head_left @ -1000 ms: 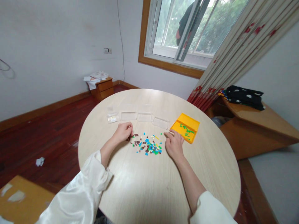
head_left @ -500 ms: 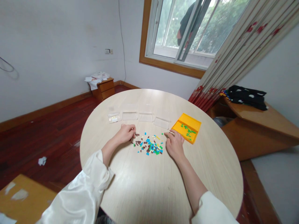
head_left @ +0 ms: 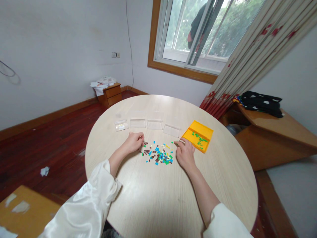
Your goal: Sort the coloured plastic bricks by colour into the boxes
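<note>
My left hand (head_left: 133, 142) is at the left edge of a loose pile of small building bricks (head_left: 159, 155), its fingers curled together in a pinch. A tiny green brick (head_left: 145, 145) shows just below those fingertips; whether they grip it is too small to tell. Brown, blue, green, yellow and pale bricks make up the pile. To the right of it rests my right hand (head_left: 185, 153), open, fingers apart. Its index finger points toward a single green brick (head_left: 172, 142), without touching it. Its other fingers lie beside the yellow box (head_left: 206, 129), which holds several green bricks.
Beyond the pile, clear plastic trays (head_left: 155, 125) stand in a row, with a small clear packet or box (head_left: 121, 125) at the left end. All lie on a round pale wooden table (head_left: 153, 198). A wooden cabinet (head_left: 277, 135) is at the right.
The tiny green brick now shows beneath my left fingertips, where it was not visible before. My right hand, the box and the trays have stayed in place.
</note>
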`<state>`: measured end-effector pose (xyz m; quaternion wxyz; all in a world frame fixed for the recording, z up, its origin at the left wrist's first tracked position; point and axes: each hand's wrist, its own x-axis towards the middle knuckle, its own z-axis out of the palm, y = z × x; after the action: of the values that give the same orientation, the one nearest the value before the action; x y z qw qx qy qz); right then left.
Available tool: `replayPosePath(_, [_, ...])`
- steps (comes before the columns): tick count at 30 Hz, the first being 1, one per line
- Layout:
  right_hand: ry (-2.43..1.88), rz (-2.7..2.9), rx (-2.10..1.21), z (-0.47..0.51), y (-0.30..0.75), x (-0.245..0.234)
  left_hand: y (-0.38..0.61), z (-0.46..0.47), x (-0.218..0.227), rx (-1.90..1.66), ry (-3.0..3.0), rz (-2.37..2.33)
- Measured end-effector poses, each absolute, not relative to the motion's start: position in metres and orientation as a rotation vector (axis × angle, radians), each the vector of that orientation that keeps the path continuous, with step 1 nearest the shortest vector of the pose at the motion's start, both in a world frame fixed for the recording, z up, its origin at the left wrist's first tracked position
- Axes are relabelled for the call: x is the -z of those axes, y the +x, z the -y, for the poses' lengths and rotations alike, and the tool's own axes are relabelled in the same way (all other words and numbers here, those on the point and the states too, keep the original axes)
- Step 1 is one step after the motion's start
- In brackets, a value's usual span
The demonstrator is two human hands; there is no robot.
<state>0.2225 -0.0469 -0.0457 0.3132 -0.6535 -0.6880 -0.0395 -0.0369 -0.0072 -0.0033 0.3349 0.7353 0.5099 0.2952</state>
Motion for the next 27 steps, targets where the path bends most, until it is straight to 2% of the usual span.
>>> replayPosePath(11, [-1.703, 1.827, 0.095, 0.047, 0.222, 0.046, -0.031, 0.011, 0.003, -0.805, 1.884, -1.168])
replayPosePath(16, [-1.688, 1.826, 0.090, 0.047, 0.221, 0.046, -0.029, 0.011, 0.010, -0.711, 1.782, -1.128])
replayPosePath(27, [-1.655, 1.856, 0.098, 0.049, 0.214, 0.044, -0.032, 0.008, 0.008, -0.837, 1.968, -1.230])
